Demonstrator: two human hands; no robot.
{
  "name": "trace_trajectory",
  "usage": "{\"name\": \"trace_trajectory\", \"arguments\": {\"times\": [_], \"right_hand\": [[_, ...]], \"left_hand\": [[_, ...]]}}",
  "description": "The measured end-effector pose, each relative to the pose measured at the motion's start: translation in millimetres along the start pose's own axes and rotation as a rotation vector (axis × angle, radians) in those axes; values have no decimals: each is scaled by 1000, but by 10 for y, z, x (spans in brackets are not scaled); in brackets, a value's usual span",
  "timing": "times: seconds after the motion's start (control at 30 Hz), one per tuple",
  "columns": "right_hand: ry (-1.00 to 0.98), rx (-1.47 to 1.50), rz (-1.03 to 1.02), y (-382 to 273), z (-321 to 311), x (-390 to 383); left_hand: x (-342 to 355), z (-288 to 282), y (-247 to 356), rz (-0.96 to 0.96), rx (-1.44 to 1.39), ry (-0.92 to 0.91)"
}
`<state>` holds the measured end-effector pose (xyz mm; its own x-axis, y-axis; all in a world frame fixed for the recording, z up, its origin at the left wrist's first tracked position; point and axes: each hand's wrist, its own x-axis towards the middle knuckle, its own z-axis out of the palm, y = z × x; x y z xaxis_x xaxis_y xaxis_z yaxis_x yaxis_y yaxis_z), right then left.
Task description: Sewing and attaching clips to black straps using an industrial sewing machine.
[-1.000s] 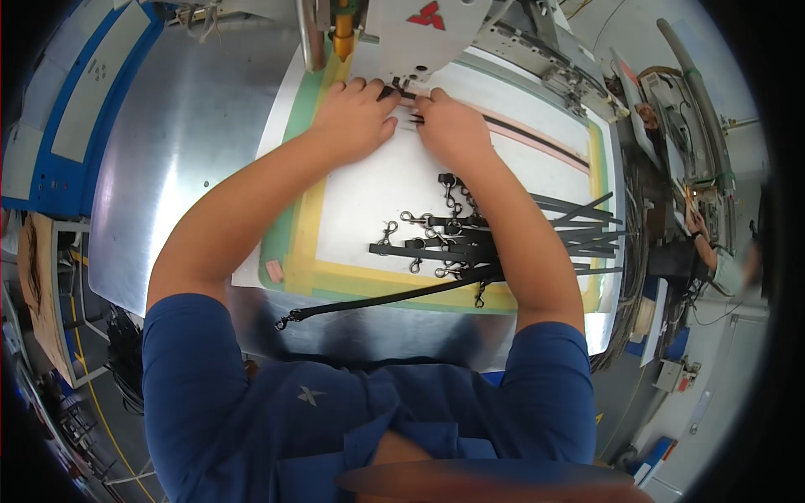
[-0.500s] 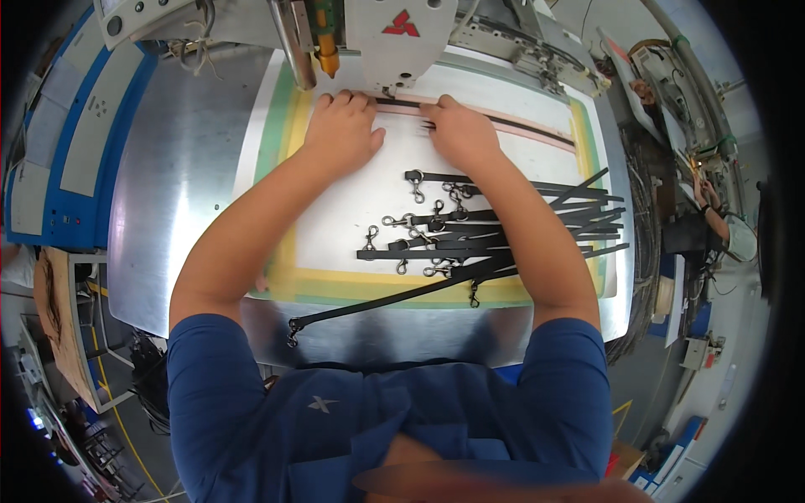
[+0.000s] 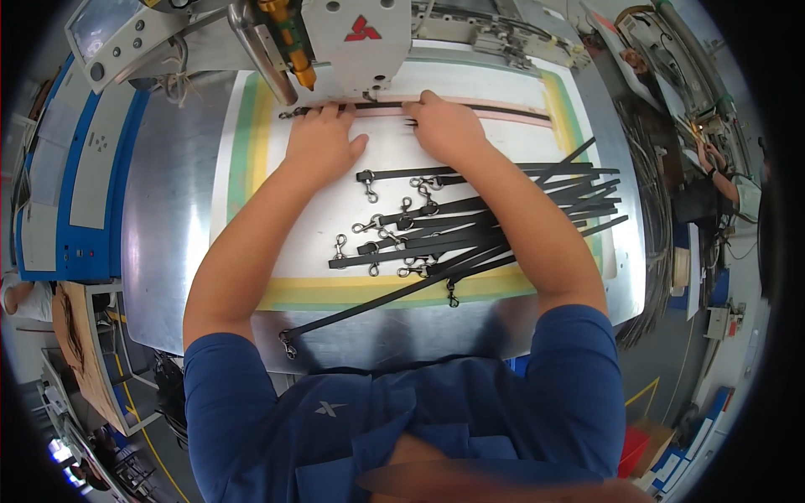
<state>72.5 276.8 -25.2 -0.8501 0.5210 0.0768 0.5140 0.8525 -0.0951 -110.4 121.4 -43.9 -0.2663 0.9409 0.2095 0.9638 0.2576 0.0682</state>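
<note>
A black strap (image 3: pixel 474 110) lies along a pink guide strip (image 3: pixel 520 121) on a white board (image 3: pixel 319 210) under a machine head (image 3: pixel 356 50). A metal clip (image 3: pixel 285 114) shows at its left end. My left hand (image 3: pixel 325 142) rests its spread fingertips on the strap there, thumb apart. My right hand (image 3: pixel 446 127) has curled fingers on the strap right of the head's foot; thin dark points poke out beneath them, from something I cannot make out. Several black straps with silver snap hooks (image 3: pixel 402 239) lie loosely piled nearer me, under my right forearm.
The metal table (image 3: pixel 163 210) surrounds the board. A blue-and-grey cabinet (image 3: pixel 67 226) stands left, a wooden bench (image 3: pixel 88 352) below it. A brass-tipped fitting (image 3: pixel 298 63) hangs beside the head. A co-worker's arm (image 3: pixel 721 176) is at a machine on the right; another person (image 3: pixel 25 298) is at far left.
The whole scene has shifted left in the view. The gap between my hands has widened, exposing more strap, and the clip at the strap's left end has come into sight.
</note>
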Motion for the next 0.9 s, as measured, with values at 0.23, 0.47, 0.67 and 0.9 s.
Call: {"name": "trace_trajectory", "arguments": {"times": [0.23, 0.47, 0.67, 0.9], "right_hand": [[-24, -34, 72, 378, -82, -170], [32, 1, 45, 519, -69, -232], [-4, 16, 43, 509, -102, -219], [2, -3, -4, 587, -162, -272]], "left_hand": [[52, -80, 145, -58, 87, -84], [184, -10, 263, -54, -26, -125], [214, -118, 584, -56, 81, -112], [302, -116, 656, -73, 25, -158]]}}
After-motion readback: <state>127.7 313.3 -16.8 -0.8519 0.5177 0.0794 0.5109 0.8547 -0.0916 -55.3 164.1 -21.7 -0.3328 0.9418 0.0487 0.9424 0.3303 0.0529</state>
